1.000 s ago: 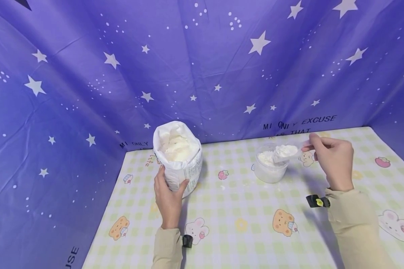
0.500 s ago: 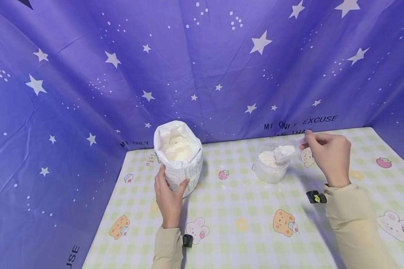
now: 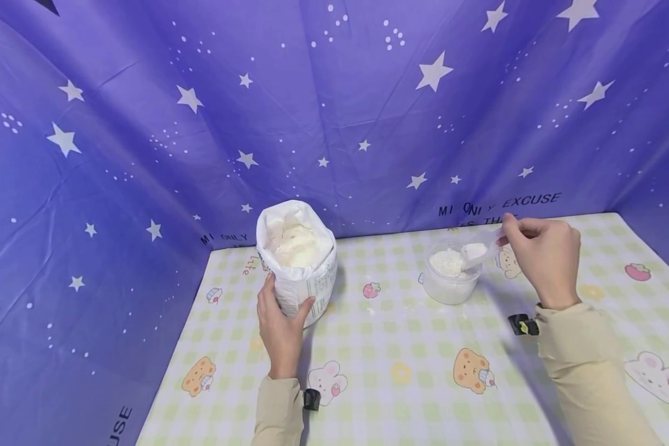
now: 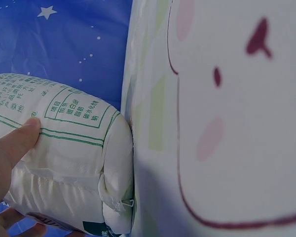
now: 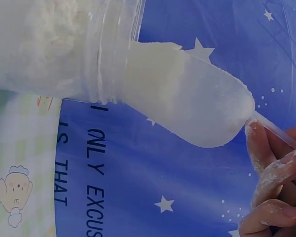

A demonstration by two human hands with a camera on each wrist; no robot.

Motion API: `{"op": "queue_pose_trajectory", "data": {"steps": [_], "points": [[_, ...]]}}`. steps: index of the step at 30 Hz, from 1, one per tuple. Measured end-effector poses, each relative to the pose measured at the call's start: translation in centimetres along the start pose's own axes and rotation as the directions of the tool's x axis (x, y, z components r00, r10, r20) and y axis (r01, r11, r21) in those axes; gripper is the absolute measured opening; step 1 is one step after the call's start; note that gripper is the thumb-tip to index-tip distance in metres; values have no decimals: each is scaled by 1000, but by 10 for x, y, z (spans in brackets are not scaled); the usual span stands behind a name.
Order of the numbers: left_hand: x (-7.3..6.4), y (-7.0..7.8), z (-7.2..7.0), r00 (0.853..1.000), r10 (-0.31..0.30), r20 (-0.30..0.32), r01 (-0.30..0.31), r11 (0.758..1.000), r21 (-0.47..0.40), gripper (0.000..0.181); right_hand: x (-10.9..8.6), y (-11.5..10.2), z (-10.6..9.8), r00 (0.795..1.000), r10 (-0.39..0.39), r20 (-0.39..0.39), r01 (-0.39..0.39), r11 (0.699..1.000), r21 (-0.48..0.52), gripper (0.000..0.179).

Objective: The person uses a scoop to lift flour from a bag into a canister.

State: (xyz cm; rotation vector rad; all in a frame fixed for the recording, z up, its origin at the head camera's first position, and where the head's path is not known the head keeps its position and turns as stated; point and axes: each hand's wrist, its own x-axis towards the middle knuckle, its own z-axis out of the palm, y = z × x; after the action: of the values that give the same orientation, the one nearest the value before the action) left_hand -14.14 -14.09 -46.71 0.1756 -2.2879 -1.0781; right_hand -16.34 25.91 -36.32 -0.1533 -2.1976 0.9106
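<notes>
My left hand (image 3: 281, 328) grips the lower front of an opened white bag of powder (image 3: 314, 288), which stands upright on the table with its top rolled wide. In the left wrist view green print shows on the bag (image 4: 74, 128), with the thumb (image 4: 19, 140) across it. My right hand (image 3: 549, 257) pinches the handle of a translucent plastic scoop (image 5: 197, 98). The scoop tilts down over the rim of a clear round tub (image 3: 451, 290), its front end inside the mouth. White powder lies in both scoop and tub. Powder coats the right fingers (image 5: 274, 173).
A checked cloth with cartoon prints (image 3: 368, 378) covers the table. Small traces of white powder dot it between bag and tub. A blue star-printed curtain (image 3: 323, 111) hangs close behind and to both sides.
The right hand has shifted slightly left and up, tipping the scoop further into the tub. Less powder shows in the scoop. The left hand and the bag stay in place.
</notes>
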Motion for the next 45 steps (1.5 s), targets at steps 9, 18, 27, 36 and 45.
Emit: {"op": "queue_pose_trajectory", "data": {"steps": [9, 18, 27, 36, 45], "points": [[1, 0, 1, 1000, 7, -3, -7, 1000, 2, 88, 2, -6, -1, 1000, -2, -15, 2, 1000, -2, 35], [1, -2, 1, 1000, 9, -5, -9, 1000, 0, 87, 2, -18, -5, 1000, -12, -26, 12, 1000, 12, 35], [0, -1, 0, 1000, -1, -7, 1, 1000, 5, 87, 2, -24, -9, 999, -13, -41, 14, 1000, 28, 35], [0, 0, 1, 1000, -8, -4, 8, 1000, 5, 88, 6, -18, -9, 998, 0, -65, 3, 999, 44, 36], [0, 0, 1, 1000, -1, -12, 1, 1000, 3, 88, 6, -26, -10, 997, -3, -72, 8, 997, 71, 38]]}}
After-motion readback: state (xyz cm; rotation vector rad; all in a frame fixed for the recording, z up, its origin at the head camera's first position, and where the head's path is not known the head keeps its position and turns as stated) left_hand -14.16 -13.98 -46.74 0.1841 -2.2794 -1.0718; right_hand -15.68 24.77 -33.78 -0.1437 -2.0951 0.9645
